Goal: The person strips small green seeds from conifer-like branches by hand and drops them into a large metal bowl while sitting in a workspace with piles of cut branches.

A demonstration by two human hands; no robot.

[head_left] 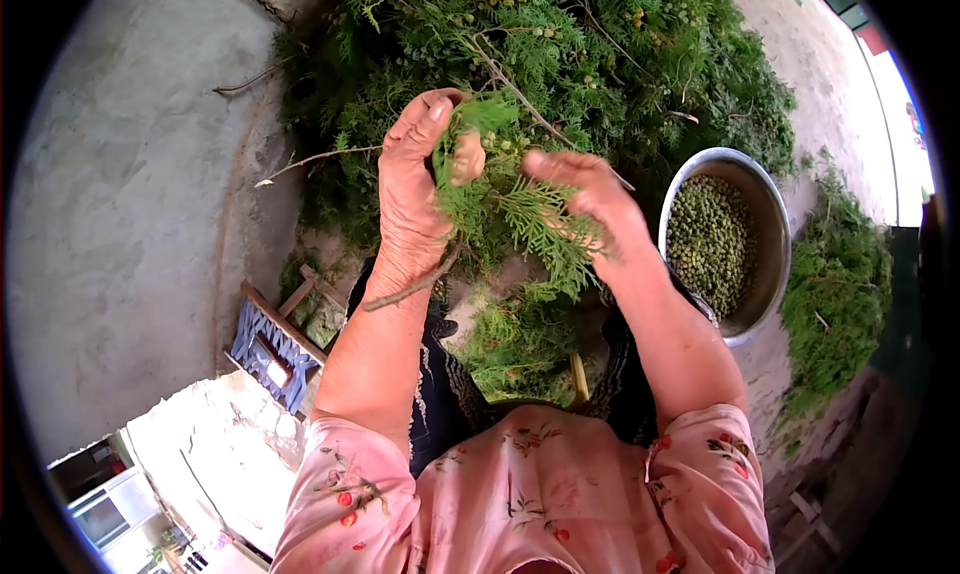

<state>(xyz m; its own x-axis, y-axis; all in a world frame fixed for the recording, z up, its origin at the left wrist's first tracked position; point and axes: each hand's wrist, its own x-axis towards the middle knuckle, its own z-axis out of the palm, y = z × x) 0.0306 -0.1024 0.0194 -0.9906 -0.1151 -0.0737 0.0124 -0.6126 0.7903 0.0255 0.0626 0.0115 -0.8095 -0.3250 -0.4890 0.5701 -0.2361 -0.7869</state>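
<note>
One sprig (540, 216) fills mid-frame — feathery, bright green, brown-stemmed — gripped in the curled left hand (412, 179); whether the blurred right hand (600, 202) pinches it, I cannot tell.

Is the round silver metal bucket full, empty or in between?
In between: small round green pieces lie inside the silver metal bucket, with bare inner wall showing above them.

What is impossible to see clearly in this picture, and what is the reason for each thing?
Right hand, head view: blurred, and partly hidden by the green sprig.
Left hand, head view: leaves cover part of its grip.
Metal basin, head view: small green pieces hide its bottom.
Branch pile, head view: cut off by the upper edge.
</note>
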